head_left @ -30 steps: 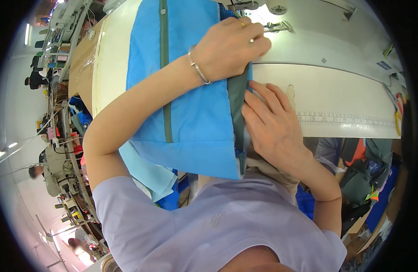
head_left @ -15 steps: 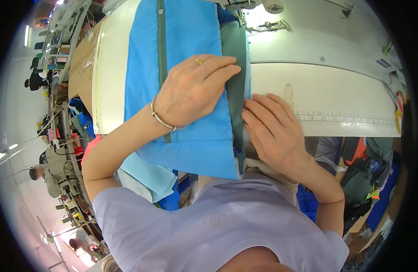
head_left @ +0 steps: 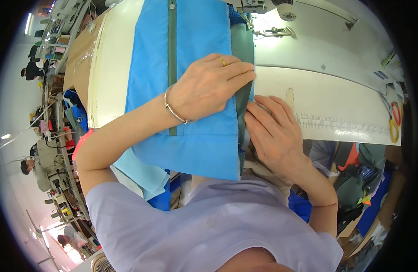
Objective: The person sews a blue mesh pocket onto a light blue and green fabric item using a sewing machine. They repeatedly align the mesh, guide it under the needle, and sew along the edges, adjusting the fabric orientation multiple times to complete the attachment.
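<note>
Looking down through the head camera, we see our two bare hands working a panel of bright blue woven fabric (head_left: 191,68) that lies flat on a long cream-white sewing table (head_left: 336,104) and hangs off its near edge toward our lap. A grey-green strip (head_left: 172,50) runs lengthwise down the middle of the panel, and a wider grey-green band (head_left: 242,97) lies along its right edge. Our left hand (head_left: 206,86), wearing a gold ring and a silver bangle (head_left: 172,109), rests flat on the blue fabric with fingers spread and stretched toward the right edge, pressing it down. Our right hand (head_left: 274,131) lies just beside it, fingers extended and close together, fingertips touching the grey-green band at the table's front edge; neither hand pinches anything. Farther up the table, the metal presser foot of a sewing machine (head_left: 277,31) sits just beside the band's far end. We judge the edge is being lined up, with stitching along this near stretch not yet done; whether a seam exists farther up we cannot tell. Yellow-handled scissors (head_left: 393,122) lie at the table's right end. No open container shows clearly; dark bags (head_left: 349,190) below the table hide their contents.
</note>
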Demonstrator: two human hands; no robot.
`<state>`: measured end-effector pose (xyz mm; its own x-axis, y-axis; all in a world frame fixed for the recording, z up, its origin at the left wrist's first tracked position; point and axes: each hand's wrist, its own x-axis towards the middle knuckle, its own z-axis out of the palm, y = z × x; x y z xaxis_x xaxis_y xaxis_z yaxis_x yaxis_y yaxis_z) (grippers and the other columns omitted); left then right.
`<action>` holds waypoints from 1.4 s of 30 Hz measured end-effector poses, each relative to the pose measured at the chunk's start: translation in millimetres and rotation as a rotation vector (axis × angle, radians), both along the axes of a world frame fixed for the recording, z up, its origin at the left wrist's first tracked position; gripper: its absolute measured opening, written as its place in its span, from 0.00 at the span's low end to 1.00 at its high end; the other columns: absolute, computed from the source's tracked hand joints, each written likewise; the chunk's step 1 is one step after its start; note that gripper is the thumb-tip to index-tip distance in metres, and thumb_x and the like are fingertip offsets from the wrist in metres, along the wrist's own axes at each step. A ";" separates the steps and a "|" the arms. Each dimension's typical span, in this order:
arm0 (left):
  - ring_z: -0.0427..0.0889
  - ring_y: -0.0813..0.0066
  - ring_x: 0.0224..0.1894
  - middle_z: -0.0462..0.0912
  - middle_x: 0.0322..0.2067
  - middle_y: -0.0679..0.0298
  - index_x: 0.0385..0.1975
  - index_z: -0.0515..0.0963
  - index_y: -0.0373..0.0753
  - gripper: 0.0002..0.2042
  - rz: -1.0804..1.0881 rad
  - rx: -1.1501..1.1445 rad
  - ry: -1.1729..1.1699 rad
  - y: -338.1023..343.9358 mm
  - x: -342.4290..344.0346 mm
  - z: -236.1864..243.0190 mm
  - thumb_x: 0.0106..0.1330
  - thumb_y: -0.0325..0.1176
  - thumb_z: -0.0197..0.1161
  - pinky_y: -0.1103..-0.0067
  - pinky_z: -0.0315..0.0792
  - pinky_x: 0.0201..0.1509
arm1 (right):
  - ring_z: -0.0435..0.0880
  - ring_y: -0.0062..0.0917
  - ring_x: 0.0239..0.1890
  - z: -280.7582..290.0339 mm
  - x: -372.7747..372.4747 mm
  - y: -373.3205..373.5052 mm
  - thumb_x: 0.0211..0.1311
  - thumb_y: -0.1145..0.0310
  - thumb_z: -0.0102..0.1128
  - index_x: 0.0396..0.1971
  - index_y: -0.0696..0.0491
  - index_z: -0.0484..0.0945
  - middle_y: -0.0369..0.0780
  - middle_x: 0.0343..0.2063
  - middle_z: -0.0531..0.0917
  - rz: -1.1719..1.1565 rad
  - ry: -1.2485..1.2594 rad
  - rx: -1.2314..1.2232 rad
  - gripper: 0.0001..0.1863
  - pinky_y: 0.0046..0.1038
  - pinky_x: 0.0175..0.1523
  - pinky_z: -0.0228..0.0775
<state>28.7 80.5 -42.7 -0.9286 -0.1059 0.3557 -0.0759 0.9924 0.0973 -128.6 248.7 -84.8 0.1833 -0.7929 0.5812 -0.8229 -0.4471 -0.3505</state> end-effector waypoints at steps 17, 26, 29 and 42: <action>0.85 0.65 0.50 0.86 0.48 0.64 0.45 0.85 0.37 0.18 0.004 0.034 -0.085 -9.2 -6.8 3.3 0.53 0.19 0.64 0.70 0.81 0.52 | 0.79 0.43 0.57 10.1 1.9 -4.1 0.52 0.76 0.64 0.43 0.63 0.82 0.48 0.51 0.81 0.001 0.058 0.079 0.17 0.46 0.64 0.73; 0.85 0.66 0.48 0.84 0.52 0.66 0.52 0.83 0.41 0.22 -0.011 -0.055 -0.116 -31.4 -12.8 1.0 0.56 0.19 0.60 0.72 0.81 0.49 | 0.76 0.29 0.22 5.1 29.3 60.1 0.50 0.59 0.79 0.38 0.57 0.82 0.37 0.21 0.76 0.073 -0.332 0.354 0.22 0.27 0.25 0.68; 0.84 0.62 0.49 0.84 0.54 0.66 0.54 0.83 0.42 0.23 -0.022 -0.065 -0.077 -30.7 -9.3 -1.6 0.57 0.18 0.59 0.70 0.81 0.51 | 0.77 0.28 0.24 -1.2 44.2 64.7 0.52 0.59 0.78 0.38 0.57 0.81 0.37 0.22 0.76 0.083 -0.399 0.363 0.21 0.27 0.25 0.69; 0.86 0.75 0.34 0.88 0.35 0.61 0.40 0.86 0.29 0.12 1.230 0.805 0.565 13.5 270.2 10.2 0.64 0.21 0.56 0.79 0.82 0.44 | 0.80 0.31 0.27 -8.9 45.6 63.8 0.54 0.60 0.76 0.43 0.56 0.82 0.38 0.26 0.78 -0.038 -0.522 0.278 0.21 0.31 0.29 0.73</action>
<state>298.9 94.0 -32.4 0.0938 -0.9912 0.0936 -0.5378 0.0287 0.8426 -83.0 312.5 -93.7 -0.1026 -0.9287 0.3564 -0.5236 -0.2542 -0.8131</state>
